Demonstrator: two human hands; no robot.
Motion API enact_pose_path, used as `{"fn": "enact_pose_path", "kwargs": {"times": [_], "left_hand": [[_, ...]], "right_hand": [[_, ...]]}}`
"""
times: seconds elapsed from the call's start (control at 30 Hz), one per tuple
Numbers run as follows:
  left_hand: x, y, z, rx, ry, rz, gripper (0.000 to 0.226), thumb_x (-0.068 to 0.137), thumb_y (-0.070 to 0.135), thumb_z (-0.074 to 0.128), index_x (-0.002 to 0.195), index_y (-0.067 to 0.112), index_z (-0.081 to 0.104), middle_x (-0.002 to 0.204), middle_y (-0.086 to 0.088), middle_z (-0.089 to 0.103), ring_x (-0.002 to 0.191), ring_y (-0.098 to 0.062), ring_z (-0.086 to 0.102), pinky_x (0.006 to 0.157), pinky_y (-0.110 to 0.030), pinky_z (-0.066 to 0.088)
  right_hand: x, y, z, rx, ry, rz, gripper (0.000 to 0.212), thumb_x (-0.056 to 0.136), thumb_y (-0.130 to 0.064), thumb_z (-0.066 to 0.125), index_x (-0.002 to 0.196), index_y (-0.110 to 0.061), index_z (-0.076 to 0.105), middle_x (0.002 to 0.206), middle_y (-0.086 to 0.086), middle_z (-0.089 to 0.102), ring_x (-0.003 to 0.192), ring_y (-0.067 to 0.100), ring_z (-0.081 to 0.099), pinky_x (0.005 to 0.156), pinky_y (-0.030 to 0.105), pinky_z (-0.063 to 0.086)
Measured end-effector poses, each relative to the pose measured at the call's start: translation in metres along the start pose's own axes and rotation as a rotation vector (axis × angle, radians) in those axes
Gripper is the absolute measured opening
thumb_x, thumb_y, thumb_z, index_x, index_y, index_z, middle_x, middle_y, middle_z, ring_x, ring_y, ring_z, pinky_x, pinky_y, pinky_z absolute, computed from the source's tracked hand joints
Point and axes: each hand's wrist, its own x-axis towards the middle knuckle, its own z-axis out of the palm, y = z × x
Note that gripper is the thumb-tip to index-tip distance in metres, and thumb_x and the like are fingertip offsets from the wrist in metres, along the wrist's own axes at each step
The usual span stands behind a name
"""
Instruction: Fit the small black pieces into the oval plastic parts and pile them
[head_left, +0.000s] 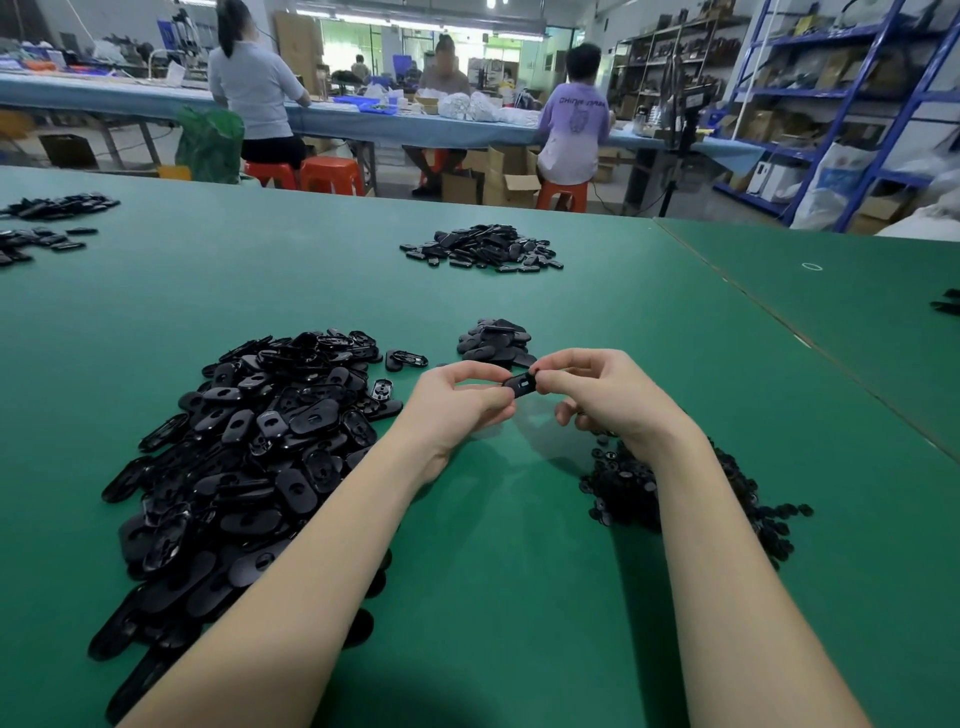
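Both hands hold one black oval plastic part (522, 385) just above the green table (493, 571). My left hand (460, 402) pinches its left end between thumb and fingers. My right hand (597, 392) pinches its right end with thumb and forefinger; whether a small piece sits under the fingertips is hidden. A big heap of oval parts (249, 452) lies to the left. A heap of small black pieces (628, 483) lies under my right forearm. A small pile of oval parts (496, 340) sits just behind my hands.
Another pile of black parts (483, 248) lies farther back at the middle, and more black parts (47, 218) at the far left. A table seam (779, 332) runs diagonally on the right. Three people sit at a long bench beyond the table.
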Motion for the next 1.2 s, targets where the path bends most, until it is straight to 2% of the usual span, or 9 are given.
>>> {"fn": "enact_pose_path", "kwargs": {"times": [0.13,0.37,0.53,0.87,1.03,1.2], "left_hand": [[-0.001,0.001,-0.002,0.029,-0.011,-0.001,0.014,0.088,-0.002,0.069,0.097,0.008,0.072,0.083,-0.011,0.071,0.076,-0.018,0.069,0.069,-0.021,0.058],[-0.002,0.004,-0.003,-0.073,-0.036,0.003,0.012,0.091,-0.004,0.066,0.099,0.003,0.072,0.094,-0.017,0.076,0.09,-0.024,0.075,0.082,-0.025,0.06],[-0.001,0.005,-0.003,-0.105,-0.038,0.017,0.012,0.091,-0.004,0.066,0.099,0.001,0.072,0.09,-0.013,0.077,0.087,-0.024,0.076,0.078,-0.019,0.059],[0.0,0.006,-0.004,-0.05,-0.024,0.044,0.014,0.09,-0.002,0.069,0.103,0.001,0.073,0.092,-0.014,0.077,0.085,-0.021,0.075,0.079,-0.019,0.058],[-0.001,0.006,-0.005,-0.01,-0.026,0.061,0.016,0.089,-0.001,0.069,0.105,0.0,0.073,0.095,-0.016,0.077,0.085,-0.021,0.075,0.079,-0.019,0.058],[-0.003,0.003,-0.004,0.118,0.001,0.102,0.013,0.087,-0.001,0.07,0.098,0.005,0.074,0.093,-0.015,0.077,0.086,-0.021,0.075,0.083,-0.022,0.058]], "right_hand": [[-0.001,0.0,0.0,-0.037,-0.018,-0.028,0.009,0.094,-0.015,0.071,0.09,-0.02,0.078,0.078,-0.008,0.073,0.051,0.01,0.06,0.045,0.017,0.039],[-0.001,-0.003,0.003,-0.109,-0.006,-0.042,0.006,0.092,-0.017,0.073,0.093,-0.022,0.077,0.084,0.001,0.076,0.048,0.009,0.055,0.044,0.016,0.038],[0.001,-0.002,0.005,-0.136,0.038,-0.017,0.004,0.088,-0.021,0.077,0.091,-0.021,0.074,0.073,-0.005,0.073,0.048,0.007,0.048,0.043,0.014,0.035],[0.006,-0.003,0.011,-0.133,0.122,0.002,0.005,0.085,-0.024,0.081,0.085,-0.021,0.077,0.06,-0.013,0.064,0.041,0.002,0.044,0.043,0.011,0.035],[0.007,-0.004,0.014,-0.162,0.138,0.008,0.006,0.084,-0.026,0.082,0.083,-0.022,0.078,0.07,-0.01,0.069,0.041,-0.006,0.048,0.045,0.01,0.034],[0.005,-0.005,0.018,-0.172,0.165,0.089,0.003,0.08,-0.024,0.083,0.08,-0.024,0.079,0.061,-0.001,0.056,0.041,0.006,0.038,0.038,0.012,0.03]]}}
